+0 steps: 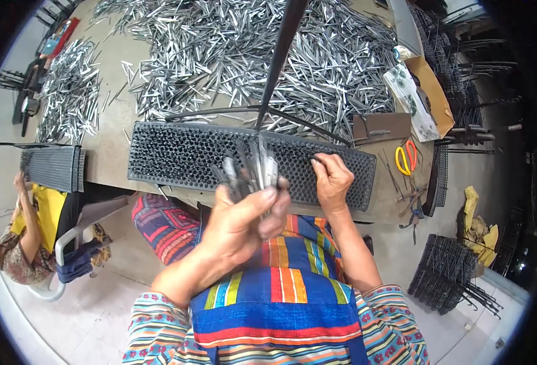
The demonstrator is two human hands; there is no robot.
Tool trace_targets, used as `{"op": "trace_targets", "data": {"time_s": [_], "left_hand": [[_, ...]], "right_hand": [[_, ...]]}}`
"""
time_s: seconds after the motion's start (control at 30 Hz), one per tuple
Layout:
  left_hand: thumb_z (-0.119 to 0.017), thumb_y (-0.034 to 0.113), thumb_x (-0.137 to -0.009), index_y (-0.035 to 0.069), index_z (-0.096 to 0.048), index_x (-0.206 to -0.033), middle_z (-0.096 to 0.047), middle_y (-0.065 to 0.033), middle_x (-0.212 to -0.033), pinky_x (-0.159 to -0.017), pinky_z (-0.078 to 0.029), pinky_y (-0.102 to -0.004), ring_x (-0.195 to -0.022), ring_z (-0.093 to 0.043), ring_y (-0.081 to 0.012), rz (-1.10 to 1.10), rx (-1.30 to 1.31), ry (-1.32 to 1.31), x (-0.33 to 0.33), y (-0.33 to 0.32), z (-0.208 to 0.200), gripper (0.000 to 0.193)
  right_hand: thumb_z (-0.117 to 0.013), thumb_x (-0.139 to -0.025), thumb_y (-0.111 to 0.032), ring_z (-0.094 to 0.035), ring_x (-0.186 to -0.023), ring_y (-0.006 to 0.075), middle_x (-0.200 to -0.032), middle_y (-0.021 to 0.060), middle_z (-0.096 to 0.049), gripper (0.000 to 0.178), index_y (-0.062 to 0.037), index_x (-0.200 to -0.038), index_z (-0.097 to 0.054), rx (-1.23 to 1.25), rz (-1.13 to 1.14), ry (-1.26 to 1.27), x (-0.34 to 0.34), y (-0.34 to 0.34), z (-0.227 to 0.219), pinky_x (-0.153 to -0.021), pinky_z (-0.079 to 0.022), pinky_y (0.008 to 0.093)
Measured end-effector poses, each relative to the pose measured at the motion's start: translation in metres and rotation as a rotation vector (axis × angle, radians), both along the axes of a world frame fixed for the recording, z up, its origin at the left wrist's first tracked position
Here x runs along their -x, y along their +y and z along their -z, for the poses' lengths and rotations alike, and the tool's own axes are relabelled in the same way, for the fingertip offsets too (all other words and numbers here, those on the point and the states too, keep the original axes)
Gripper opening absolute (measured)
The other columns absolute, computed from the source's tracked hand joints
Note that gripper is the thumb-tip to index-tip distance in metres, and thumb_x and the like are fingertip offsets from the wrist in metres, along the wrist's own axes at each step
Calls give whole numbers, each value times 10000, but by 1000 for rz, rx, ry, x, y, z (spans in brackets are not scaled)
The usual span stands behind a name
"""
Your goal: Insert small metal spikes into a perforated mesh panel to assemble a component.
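My left hand (241, 222) is closed around a bunch of slim metal pieces (256, 167), silver and dark, their ends fanning upward. It hangs over the near edge of a long grey perforated board (189, 159). Dark tips stand in many holes over the board's left and middle; the right part shows mostly bare holes. At that right part my right hand (333, 182) has thumb and forefinger pinched together against the board. A small dark bit shows at the fingertips, too little to name.
A big heap of metal pieces (220, 55) covers the table behind the board. A dark rod (279, 58) rises from the board's far side. Orange-handled scissors (406, 157) and a cardboard box (430, 91) lie right. At left, another person's hand (20, 181) touches a similar board (52, 167).
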State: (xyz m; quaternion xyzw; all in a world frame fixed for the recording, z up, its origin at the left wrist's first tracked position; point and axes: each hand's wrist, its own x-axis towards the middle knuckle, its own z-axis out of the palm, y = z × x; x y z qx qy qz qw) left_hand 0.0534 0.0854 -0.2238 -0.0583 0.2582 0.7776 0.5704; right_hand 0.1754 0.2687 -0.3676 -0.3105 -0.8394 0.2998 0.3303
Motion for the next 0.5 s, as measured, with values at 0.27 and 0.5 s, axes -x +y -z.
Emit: {"op": "trace_targets", "data": {"time_s": [0.27,0.5], "left_hand": [[-544,220,-981,-15,-663,-865,-620,-140,-693,-405,-387,-317,-447,-512,-204,423,-796,104,72,14,-108,288],[-529,203,-985,-13,-586,-892,-625,-152,-678,-401,-394,-331,-449,-534,-225,472,-795,271,78,10,-103,241]], "right_hand": [[-695,-777,2,-643,-681,289,-765,133,-635,92,-14,-867,-683,24,-38,-38,9,-4,-15,-616,-498,346],[-678,-792,2,-653,-701,284,-836,129,-666,151,-25,-939,-697,-12,-30,-32,0,-11,-19,-635,-503,335]]}}
